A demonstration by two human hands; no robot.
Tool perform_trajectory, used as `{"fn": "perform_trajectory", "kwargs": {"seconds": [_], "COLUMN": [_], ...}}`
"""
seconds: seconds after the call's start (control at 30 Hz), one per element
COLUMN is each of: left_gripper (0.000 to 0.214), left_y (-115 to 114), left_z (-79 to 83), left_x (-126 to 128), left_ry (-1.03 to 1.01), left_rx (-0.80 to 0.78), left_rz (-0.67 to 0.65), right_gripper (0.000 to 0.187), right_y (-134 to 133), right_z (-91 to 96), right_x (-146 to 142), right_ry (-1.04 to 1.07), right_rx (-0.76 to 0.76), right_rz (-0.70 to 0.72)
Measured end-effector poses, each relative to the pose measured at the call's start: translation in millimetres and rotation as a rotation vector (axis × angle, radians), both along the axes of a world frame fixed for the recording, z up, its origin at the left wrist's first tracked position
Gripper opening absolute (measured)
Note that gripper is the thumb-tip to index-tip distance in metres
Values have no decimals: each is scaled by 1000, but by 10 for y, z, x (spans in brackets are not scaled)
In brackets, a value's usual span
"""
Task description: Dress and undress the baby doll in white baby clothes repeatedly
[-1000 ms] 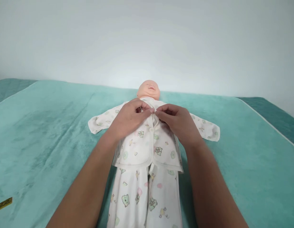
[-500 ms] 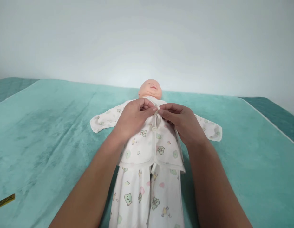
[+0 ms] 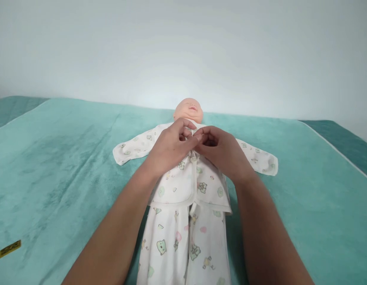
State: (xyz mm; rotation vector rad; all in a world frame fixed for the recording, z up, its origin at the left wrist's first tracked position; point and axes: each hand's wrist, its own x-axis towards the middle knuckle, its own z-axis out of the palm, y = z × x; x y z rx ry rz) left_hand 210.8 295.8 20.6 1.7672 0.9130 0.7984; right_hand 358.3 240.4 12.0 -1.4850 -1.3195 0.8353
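Observation:
A baby doll point(image 3: 189, 109) lies on its back in the middle of a teal blanket point(image 3: 58, 166), head pointing away from me. It wears a white printed shirt point(image 3: 183, 184) and matching trousers point(image 3: 183, 245), sleeves spread out to both sides. My left hand point(image 3: 171, 146) and my right hand point(image 3: 220, 152) meet over the doll's upper chest just below the neck. Both pinch the shirt's front edges together with bent fingers. The spot between the fingertips is hidden by the hands.
A pale wall rises behind the bed. A darker green cover point(image 3: 340, 142) shows at the far right and far left edges. A small yellow strip point(image 3: 6, 250) lies on the blanket near the lower left corner.
Both hands have shifted slightly up the shirt toward the doll's neck, and the fingertips are now pressed closer together.

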Motion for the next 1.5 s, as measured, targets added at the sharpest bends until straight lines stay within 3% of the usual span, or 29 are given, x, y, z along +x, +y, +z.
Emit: {"fn": "perform_trajectory", "kwargs": {"seconds": [0.23, 0.33, 0.43, 0.53, 0.7, 0.93, 1.07, 1.23, 1.4, 1.5], "left_gripper": [19, 19, 13, 11, 15, 13, 14, 13, 10, 8], "left_y": [62, 77, 74, 63, 53, 49, 48, 57, 31, 9], "left_z": [-83, -81, -19, 75, 170, 160, 163, 175, 177, 168], "left_x": [-8, -47, -128, -241, -361, -341, -348, -363, -337, -310], "left_ry": [-56, 4, 71, 170, 288, 344, 337, 368, 381, 385], "left_rx": [0, 71, 97, 84, 67, 86, 68, 80, 100, 119], "left_rz": [52, 76, 34, -110, -314, -361, -358, -376, -377, -350], "right_gripper": [32, 24, 31, 33, 34, 34, 31, 31, 16, 16], "right_y": [13, -7, -64, -133, -209, -247, -246, -295, -335, -343], "right_z": [-38, -35, 34, 132, 220, 284, 316, 326, 298, 282], "right_x": [58, 114, 135, 109, 15, 27, 51, -17, -123, -188], "right_ry": [88, 107, -10, -225, -469, -552, -495, -588, -687, -761], "right_rx": [-12, -5, -75, -163, -223, -365, -403, -463, -402, -360], "right_rz": [77, 61, 62, 121, 101, 211, 263, 213, 203, 160]}}
